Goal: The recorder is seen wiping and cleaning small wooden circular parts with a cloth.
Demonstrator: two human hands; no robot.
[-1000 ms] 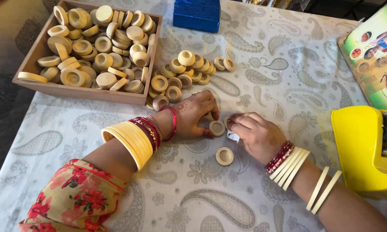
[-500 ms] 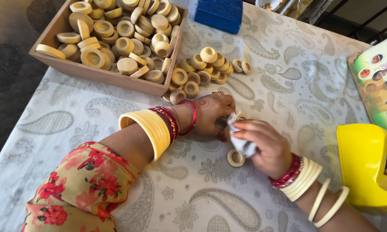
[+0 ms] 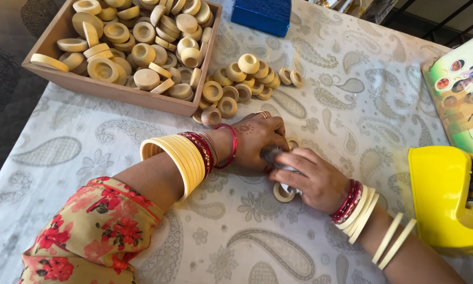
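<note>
Pressing together beside the wooden tray [image 3: 105,87], the hands have closed in: left hand [image 3: 257,142] pinches a small ring, now mostly hidden, while right hand [image 3: 312,176] rubs it with a cloth [image 3: 285,169]. Another ring [image 3: 283,193] lies under the right hand.

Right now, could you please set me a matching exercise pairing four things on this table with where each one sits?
Things:
1. wooden tray
2. blue box
3. yellow machine
4. single wooden ring

Places:
A. at the right edge of the table
B. at the top edge, right of the tray
C. on the cloth, partly under the right hand
D. top left, heaped with wooden rings

Pairs: 1-D, 2-B, 3-A, 4-C
</note>
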